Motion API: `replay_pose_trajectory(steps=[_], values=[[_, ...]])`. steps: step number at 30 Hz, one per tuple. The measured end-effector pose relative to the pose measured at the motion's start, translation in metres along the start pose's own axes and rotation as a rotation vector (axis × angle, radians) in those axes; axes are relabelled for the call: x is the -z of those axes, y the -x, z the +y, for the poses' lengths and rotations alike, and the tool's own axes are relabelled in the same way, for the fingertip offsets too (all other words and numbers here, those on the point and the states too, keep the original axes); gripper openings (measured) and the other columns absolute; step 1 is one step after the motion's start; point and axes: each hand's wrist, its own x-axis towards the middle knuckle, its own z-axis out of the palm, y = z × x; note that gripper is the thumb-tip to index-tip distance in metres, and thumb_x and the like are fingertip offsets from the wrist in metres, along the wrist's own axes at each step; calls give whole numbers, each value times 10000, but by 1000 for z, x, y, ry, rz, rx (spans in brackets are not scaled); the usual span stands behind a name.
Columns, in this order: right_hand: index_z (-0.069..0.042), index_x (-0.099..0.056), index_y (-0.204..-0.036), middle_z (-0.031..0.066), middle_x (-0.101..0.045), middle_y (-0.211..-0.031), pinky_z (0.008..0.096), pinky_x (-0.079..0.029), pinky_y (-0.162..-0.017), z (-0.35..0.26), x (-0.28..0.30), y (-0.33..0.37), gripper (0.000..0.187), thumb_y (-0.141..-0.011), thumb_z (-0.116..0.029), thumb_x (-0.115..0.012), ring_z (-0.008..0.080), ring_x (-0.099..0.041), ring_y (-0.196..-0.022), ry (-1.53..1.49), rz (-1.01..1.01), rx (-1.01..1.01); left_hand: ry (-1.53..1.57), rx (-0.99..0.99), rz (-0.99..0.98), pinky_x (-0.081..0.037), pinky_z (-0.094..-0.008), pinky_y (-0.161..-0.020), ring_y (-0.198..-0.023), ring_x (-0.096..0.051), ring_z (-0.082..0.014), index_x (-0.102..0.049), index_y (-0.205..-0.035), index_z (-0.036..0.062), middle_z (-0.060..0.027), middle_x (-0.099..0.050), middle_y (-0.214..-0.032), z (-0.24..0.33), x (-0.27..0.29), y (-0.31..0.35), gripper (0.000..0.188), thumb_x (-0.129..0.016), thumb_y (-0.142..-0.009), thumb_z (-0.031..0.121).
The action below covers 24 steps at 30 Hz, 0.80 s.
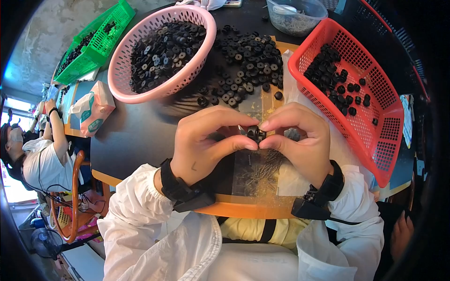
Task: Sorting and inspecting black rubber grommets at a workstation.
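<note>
Between the fingertips of both hands, above the table's near part, is a small black round plastic part (255, 134). My left hand (211, 140) pinches it from the left with thumb and forefinger. From the other side my right hand (300, 138) grips it with thumb and forefinger. Whether it is one piece or two pressed together I cannot tell. Below the hands lie many thin metal pins (262, 175) on a clear sheet. Beyond the hands spreads a loose heap of black discs with centre holes (251, 58).
A pink basket (208, 28) full of black discs stands at the back left. On the right, a red basket (361, 136) holds black round parts. A clear tub (300, 25) with metal pins, a green basket (96, 58), a tissue pack (96, 110) and a co-worker (42, 154) are farther off.
</note>
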Motion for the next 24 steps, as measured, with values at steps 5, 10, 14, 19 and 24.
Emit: replay_pose_trajectory(steps=[5,10,14,19,24], values=[[-65,-745,-963,51,-676,-932,224,-494,-631,2,0,0,253,-725,3,-796,110,-629,-783,-45,-8,58,28,-12,12,-523,-246,-653,-742,-658,-131,-704,-1002,9,-87,-693,-899,-1,-1,0,304,-811,-740,120],[-63,-755,-965,58,-672,-957,228,-511,-699,-2,-1,2,254,-727,18,-789,122,-637,-825,-78,-14,-3,9,-19,20,-521,-244,-651,-740,-656,-126,-703,-997,8,-85,-694,-898,-3,-2,0,301,-812,-741,124],[-60,-738,-1030,54,-669,-974,228,-512,-758,1,1,3,309,-732,-3,-796,121,-631,-868,-127,-42,-25,25,-15,11,-522,-248,-647,-743,-659,-135,-705,-991,6,-90,-698,-899,0,-2,0,296,-812,-738,119],[-54,-610,-1218,46,-651,-1046,234,-515,-806,-2,-1,2,485,-765,5,-775,116,-617,-932,-310,-82,-266,-72,-82,10,-470,-249,-602,-685,-585,-126,-734,-1003,41,-44,-630,-844,-1,1,-1,325,-826,-703,127],[-37,-495,-1307,53,-609,-1140,251,-515,-853,-5,1,-2,564,-802,27,-736,112,-607,-981,-555,-202,-432,-158,-123,34,-412,-244,-647,-692,-515,-126,-758,-1010,69,7,-510,-802,-3,1,0,395,-826,-662,246]])
